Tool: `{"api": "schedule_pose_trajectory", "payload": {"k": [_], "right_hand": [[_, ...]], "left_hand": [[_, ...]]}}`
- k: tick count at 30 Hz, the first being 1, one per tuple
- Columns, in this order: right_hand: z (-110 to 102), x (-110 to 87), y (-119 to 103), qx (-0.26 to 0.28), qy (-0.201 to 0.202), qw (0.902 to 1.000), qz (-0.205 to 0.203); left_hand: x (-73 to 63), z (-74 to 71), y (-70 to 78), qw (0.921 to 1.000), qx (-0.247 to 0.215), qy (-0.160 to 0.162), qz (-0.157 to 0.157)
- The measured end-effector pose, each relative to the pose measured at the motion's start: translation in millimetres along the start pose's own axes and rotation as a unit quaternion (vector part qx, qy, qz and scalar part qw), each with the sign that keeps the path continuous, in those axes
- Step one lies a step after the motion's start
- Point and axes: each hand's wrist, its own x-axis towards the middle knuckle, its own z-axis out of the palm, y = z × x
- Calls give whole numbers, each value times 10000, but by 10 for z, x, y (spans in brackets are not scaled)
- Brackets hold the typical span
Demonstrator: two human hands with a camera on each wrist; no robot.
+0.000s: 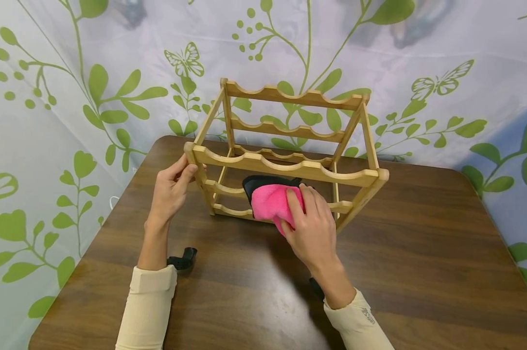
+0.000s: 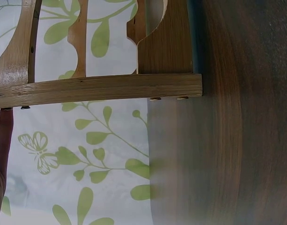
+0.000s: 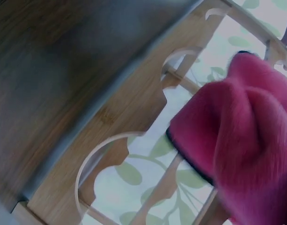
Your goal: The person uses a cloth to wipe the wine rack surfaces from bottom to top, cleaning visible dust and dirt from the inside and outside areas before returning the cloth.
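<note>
A light wooden wine rack (image 1: 285, 167) with scalloped rails stands on the table close to the back wall. My left hand (image 1: 169, 189) grips the top of its front left post (image 1: 198, 170), thumb in front; in the left wrist view only part of that hand (image 2: 0, 164) shows at the edge. My right hand (image 1: 311, 223) holds a bunched pink cloth (image 1: 272, 201) with a dark edge at the front of the rack, below the top front rail. A dark flap (image 1: 263, 181) shows behind the cloth. In the right wrist view the cloth (image 3: 246, 136) covers part of the scalloped rails.
The brown wooden table (image 1: 421, 253) extends to both sides and in front of the rack. Behind it hangs a white wall covering (image 1: 136, 43) with green leaves and butterflies. A black wrist attachment (image 1: 184, 260) sticks out beside the left wrist.
</note>
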Motion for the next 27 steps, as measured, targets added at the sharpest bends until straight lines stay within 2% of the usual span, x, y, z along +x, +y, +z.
{"api": "schedule_pose_trajectory", "payload": {"k": [8,17,27], "right_hand": [[-84,-28,49,128,-428,9990,5],[-185,-66,152,444,-672,9966,-158],[-268,-168,169,134,-416,9984,347]], "left_hand": [[2,1,-6,10000,17,-29,-11],[2,9,-3,9999,-69,-1,-85],[-4,4,-13,10000,-73,8,-22]]}}
